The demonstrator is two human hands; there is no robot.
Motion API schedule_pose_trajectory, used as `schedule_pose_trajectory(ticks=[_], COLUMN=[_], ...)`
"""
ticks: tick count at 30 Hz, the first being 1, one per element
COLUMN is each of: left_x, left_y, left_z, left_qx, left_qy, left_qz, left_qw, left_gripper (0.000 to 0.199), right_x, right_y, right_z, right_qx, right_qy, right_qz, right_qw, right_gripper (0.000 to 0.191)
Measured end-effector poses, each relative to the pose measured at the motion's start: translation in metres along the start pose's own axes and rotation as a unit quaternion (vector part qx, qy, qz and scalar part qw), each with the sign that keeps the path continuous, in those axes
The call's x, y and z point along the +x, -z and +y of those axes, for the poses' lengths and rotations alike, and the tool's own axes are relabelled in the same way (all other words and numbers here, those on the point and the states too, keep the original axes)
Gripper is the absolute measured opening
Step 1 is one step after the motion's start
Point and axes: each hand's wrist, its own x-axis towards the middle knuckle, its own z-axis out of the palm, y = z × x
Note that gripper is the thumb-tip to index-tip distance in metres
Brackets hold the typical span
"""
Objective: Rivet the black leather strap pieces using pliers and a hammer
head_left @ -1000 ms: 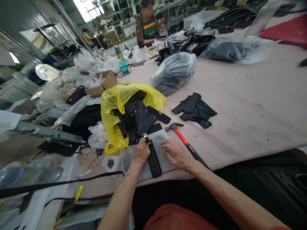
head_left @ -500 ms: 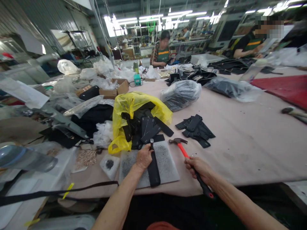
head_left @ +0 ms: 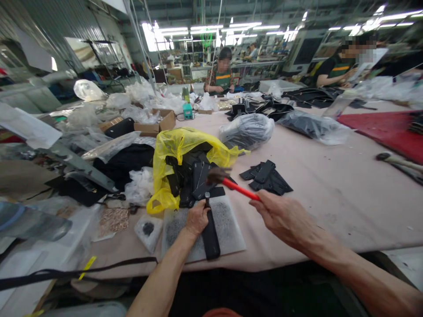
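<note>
My left hand [head_left: 197, 219] is closed round a short metal punch [head_left: 207, 198], which stands upright at the far end of a long black strip [head_left: 210, 237]. That strip lies on a speckled pale board [head_left: 231, 222]. My right hand [head_left: 277, 213] grips a hammer [head_left: 239, 188] by its red and black handle. The blurred hammer head is raised above and just right of the punch. Behind the board, a yellow plastic bag [head_left: 165, 152] holds several black pieces [head_left: 201, 176]. More black pieces [head_left: 267, 176] lie in a loose pile to the right.
A bag of small metal parts [head_left: 114, 220] and a wrapped dark lump [head_left: 148, 229] lie left of the board. Plastic-wrapped bundles [head_left: 247, 130] and a red sheet [head_left: 380, 127] are farther back. Two people [head_left: 223, 77] sit across the table.
My right hand has lifted the hammer, and its head has swung left toward the punch. My left hand keeps its hold on the punch. The view has shifted slightly.
</note>
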Motion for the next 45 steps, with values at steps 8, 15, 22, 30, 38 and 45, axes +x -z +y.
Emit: schedule_pose_trajectory(ticks=[8,15,22,30,38,45], left_x=[0.0,0.0,0.001,0.002,0.003,0.02], left_y=[-0.001,-0.002,0.0,0.003,0.002,0.016], left_z=[-0.001,-0.002,0.0,0.0,-0.001,-0.006], left_qx=[-0.006,0.003,0.014,-0.003,-0.023,-0.048], left_qy=[0.009,0.01,0.007,0.023,0.027,0.173], left_qz=[-0.018,-0.02,-0.022,-0.027,-0.029,0.06], left_qw=[1.0,1.0,1.0,0.999,0.999,0.982], left_gripper=[0.02,0.019,0.018,0.015,0.015,0.019], right_x=[0.0,0.012,-0.02,-0.046,-0.044,-0.061], right_y=[0.002,0.022,-0.017,-0.109,-0.156,-0.185], right_z=[-0.001,-0.013,0.043,0.087,-0.013,-0.035], right_qx=[0.009,0.161,-0.03,0.065,0.097,0.101], right_qy=[0.036,-0.084,-0.077,-0.279,0.079,0.089], right_qz=[-0.015,0.271,-0.096,-0.174,-0.104,-0.132], right_qw=[0.999,0.945,0.992,0.942,0.987,0.982], right_gripper=[0.028,0.029,0.026,0.03,0.055,0.064])
